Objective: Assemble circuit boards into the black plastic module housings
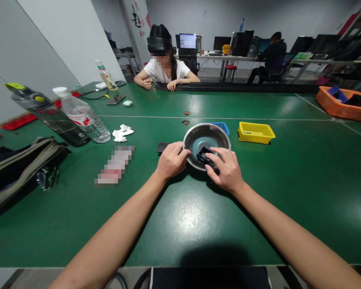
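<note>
A shiny metal bowl (195,139) is tilted toward me above the green table. With thumb and fingers closed on its left rim, my left hand (172,161) grips the bowl. My right hand (227,170) reaches over the near right rim, and its fingers are on a small black square piece (203,152) inside the bowl. Part of that piece is hidden by the fingertips. Just left of my left hand, a flat black part (161,147) lies on the table.
Behind the bowl is a blue tray (223,127), partly hidden; a yellow tray (256,132) stands right of it. An orange basket (343,105) holds dark and blue pieces. At left are a clear bottle (88,120), grey bottle (55,120), crumpled tissue (122,133) and bag (21,172). A person (168,68) sits opposite.
</note>
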`<state>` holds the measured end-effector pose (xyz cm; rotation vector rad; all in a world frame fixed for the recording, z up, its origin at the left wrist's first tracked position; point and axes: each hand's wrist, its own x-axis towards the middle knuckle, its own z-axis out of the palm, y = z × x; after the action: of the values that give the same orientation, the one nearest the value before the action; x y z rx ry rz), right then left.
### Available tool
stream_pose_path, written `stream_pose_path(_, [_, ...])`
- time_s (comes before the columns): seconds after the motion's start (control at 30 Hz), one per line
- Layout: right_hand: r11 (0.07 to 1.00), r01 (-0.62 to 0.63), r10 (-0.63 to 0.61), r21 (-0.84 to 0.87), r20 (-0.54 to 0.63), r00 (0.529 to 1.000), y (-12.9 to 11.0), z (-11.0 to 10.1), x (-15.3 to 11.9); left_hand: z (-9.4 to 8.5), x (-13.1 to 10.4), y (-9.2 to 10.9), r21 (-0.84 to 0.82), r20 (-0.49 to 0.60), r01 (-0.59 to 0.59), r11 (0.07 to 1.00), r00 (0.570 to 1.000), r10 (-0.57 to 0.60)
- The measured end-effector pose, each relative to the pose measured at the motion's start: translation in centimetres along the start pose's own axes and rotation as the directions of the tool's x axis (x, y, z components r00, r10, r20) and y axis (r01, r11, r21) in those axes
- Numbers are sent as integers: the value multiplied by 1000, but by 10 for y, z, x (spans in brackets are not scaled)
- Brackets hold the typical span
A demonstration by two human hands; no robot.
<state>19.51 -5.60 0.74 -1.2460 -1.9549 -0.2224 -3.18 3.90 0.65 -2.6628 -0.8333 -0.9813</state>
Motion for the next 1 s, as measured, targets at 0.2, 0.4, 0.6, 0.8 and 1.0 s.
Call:
stream_pose_path(0.2, [998,-15,20,-63,76,997,-3,5,-1,0,0,3,54,-34,-71,996,997,73])
stream_pose_path(0.4, [998,19,-24,-54,-87,996,2,10,0,3,1,-3,145,-129,-96,985,985,115])
stream_pose_path(0.6, [999,40,-37,14,-203,979,6,10,-2,4,-1,-11,199,-193,-64,978,976,103])
stream_pose_path(0.8, [984,124,-82,132,-282,956,6,5,-4,4,-9,-38,165,-227,213,963,958,-173])
stream_pose_path(1.0, [943,216,-188,253,-128,974,5,15,-8,-1,-16,-69,12,-252,605,796,772,-583])
